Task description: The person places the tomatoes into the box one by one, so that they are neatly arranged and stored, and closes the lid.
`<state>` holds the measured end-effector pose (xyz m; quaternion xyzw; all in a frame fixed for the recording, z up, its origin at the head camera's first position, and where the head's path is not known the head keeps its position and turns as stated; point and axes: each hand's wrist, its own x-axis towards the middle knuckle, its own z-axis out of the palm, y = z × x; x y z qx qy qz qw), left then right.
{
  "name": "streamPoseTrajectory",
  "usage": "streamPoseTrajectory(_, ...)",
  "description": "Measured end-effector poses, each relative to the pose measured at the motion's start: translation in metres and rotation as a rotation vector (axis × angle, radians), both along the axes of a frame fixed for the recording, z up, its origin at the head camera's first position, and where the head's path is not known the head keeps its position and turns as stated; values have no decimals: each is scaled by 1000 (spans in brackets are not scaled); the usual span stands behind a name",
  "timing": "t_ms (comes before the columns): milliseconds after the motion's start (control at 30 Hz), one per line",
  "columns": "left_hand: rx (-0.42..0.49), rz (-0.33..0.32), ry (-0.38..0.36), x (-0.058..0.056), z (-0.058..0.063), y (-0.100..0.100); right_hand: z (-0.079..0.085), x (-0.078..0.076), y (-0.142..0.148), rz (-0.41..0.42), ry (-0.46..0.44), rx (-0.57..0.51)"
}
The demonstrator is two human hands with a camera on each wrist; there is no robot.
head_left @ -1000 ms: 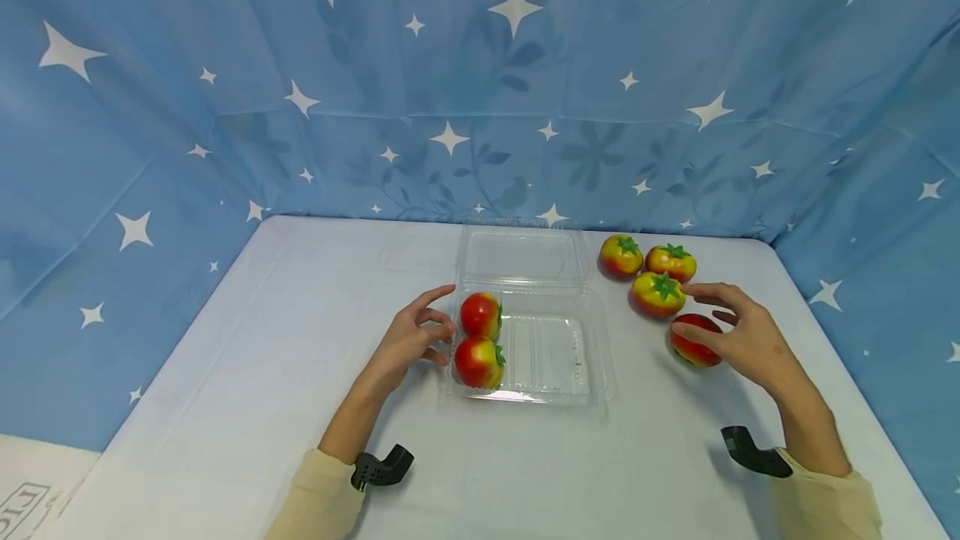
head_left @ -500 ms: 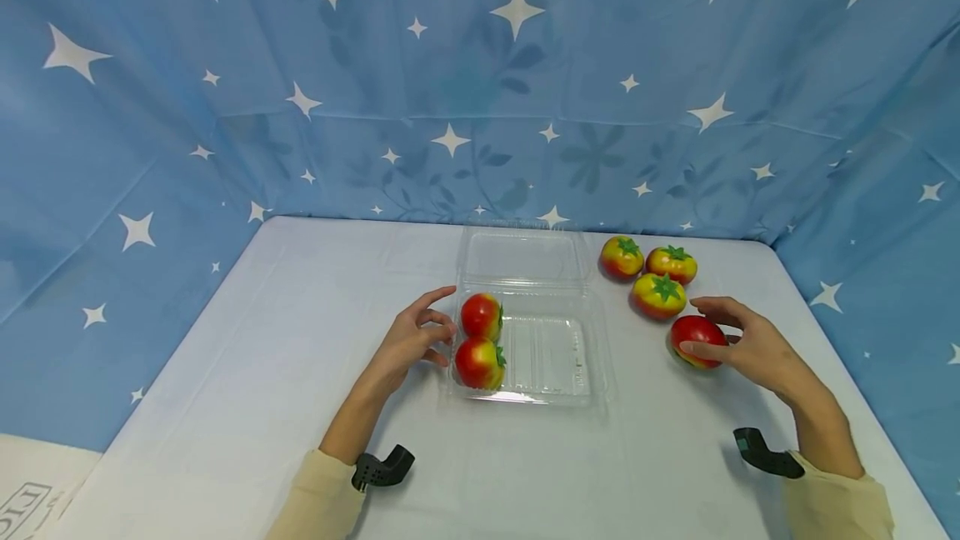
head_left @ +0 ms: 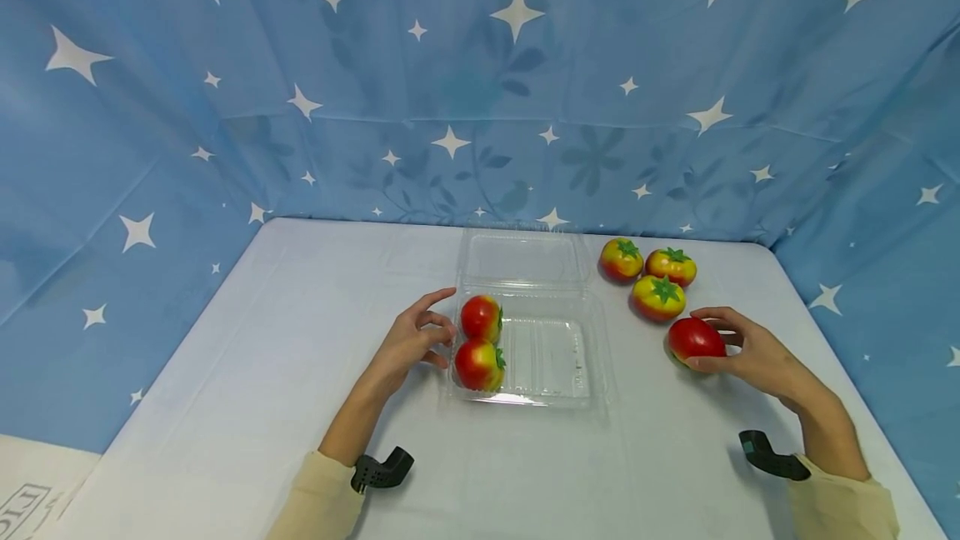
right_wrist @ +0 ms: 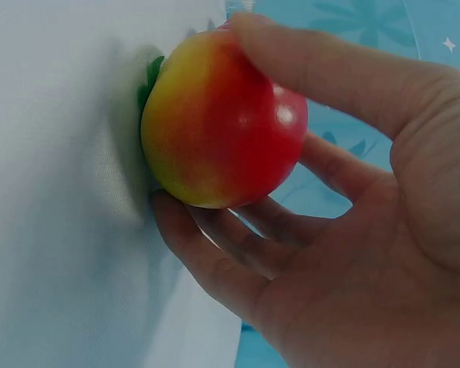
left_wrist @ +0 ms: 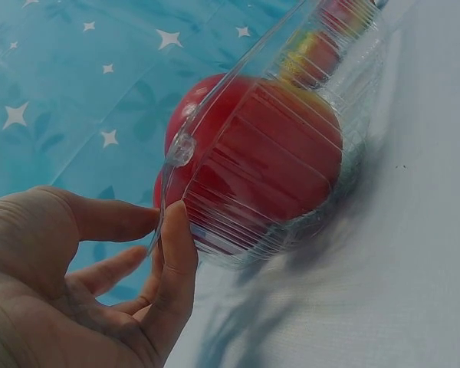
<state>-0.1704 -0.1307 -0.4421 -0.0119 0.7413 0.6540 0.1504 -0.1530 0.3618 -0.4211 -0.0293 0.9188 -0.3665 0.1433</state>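
Note:
My left hand (head_left: pixel 408 344) pinches the left rim of a clear plastic clamshell container (head_left: pixel 543 357) between thumb and fingers (left_wrist: pixel 178 253). Two red-yellow tomatoes sit along its left side, a rear tomato (head_left: pixel 480 317) and a front tomato (head_left: pixel 477 365). At the right, my right hand (head_left: pixel 757 357) holds a red tomato (head_left: pixel 693 340), thumb on its near side and fingers curled around the far side. In the right wrist view this tomato (right_wrist: pixel 222 123) lies with its green leaves turned toward the white cloth.
Three more tomatoes stand leaves up at the back right: a left one (head_left: pixel 621 261), a right one (head_left: pixel 671 266) and a nearer one (head_left: pixel 658 298). The container's lid (head_left: pixel 525 257) lies folded back toward the blue star-patterned curtain (head_left: pixel 465 73). A white cloth (head_left: pixel 300 307) covers the table.
My right hand has drawn back to the right and nearer, its fingers closing round the red tomato, which has shifted slightly. My left hand and the container have stayed in place.

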Motion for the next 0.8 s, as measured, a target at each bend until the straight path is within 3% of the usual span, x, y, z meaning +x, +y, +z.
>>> streamPoseTrajectory(400,7,7,-3,1,1,0,-2,0,0,-8,-40,-18)
streamPoseTrajectory(800,2,-4,-9,1,3,0,2,-2,-2,-27,-15,-15)
